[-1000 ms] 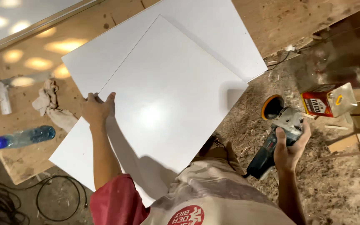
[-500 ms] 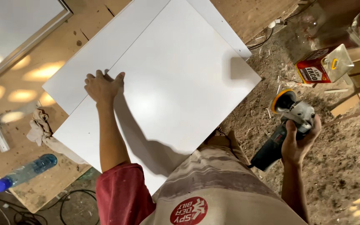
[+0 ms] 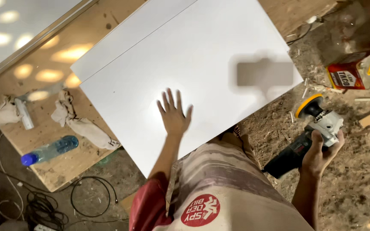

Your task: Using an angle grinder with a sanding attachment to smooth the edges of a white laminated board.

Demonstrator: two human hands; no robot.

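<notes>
Right hand (image 3: pixel 320 156) clasping grey angle grinder (image 3: pixel 309 134), left hand (image 3: pixel 174 113) spread flat on large white panel (image 3: pixel 202 64)

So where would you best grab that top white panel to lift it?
By the near corner of the top white panel, which overhangs the wooden board: fingers likely fit underneath there. The left hand lies flat on its face; the right hand holds the angle grinder.

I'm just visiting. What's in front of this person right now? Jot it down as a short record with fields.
Left hand: left hand lies flat, fingers spread, on the white board
Right hand: right hand grips an angle grinder with a yellow disc, held off to the side of the board
Under the board: a second white sheet on a plywood top
Nearby: blue-capped bottle, rags, black cables
Ground: sawdust and wood chips
</notes>
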